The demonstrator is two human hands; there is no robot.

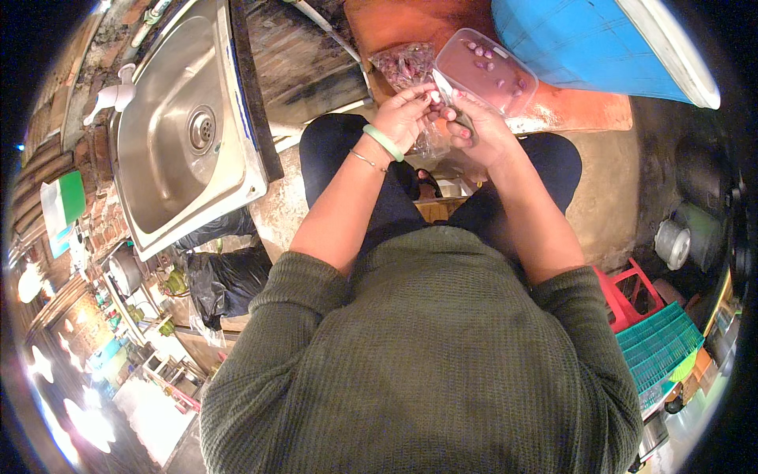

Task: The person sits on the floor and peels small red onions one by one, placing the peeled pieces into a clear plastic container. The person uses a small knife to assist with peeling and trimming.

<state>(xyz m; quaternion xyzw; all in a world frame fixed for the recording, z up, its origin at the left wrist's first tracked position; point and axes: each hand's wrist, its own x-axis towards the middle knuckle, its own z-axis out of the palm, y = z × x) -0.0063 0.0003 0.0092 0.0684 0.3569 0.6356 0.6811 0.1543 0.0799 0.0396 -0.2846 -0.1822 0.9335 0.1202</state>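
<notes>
My left hand [407, 117], with a pale green bangle and a thin bracelet at the wrist, pinches a small pale piece [435, 96], likely a shallot. Close beside it, my right hand [487, 131] grips a small knife [443, 85]. The blade points up and away from me, and my fingers partly cover the handle. Just beyond the hands stands a clear plastic container [461, 74] with several peeled shallots [481, 52] inside. Left of it lies a clear plastic bag [405, 64] of what look like unpeeled shallots. Both rest on an orange surface [379, 21].
A stainless steel sink [169, 127] is at the left, with black plastic bags [228, 281] below its edge. A large blue tub [586, 47] stands at the upper right. Toward the lower right are a red plastic stool [633, 293] and a green plastic basket [660, 346].
</notes>
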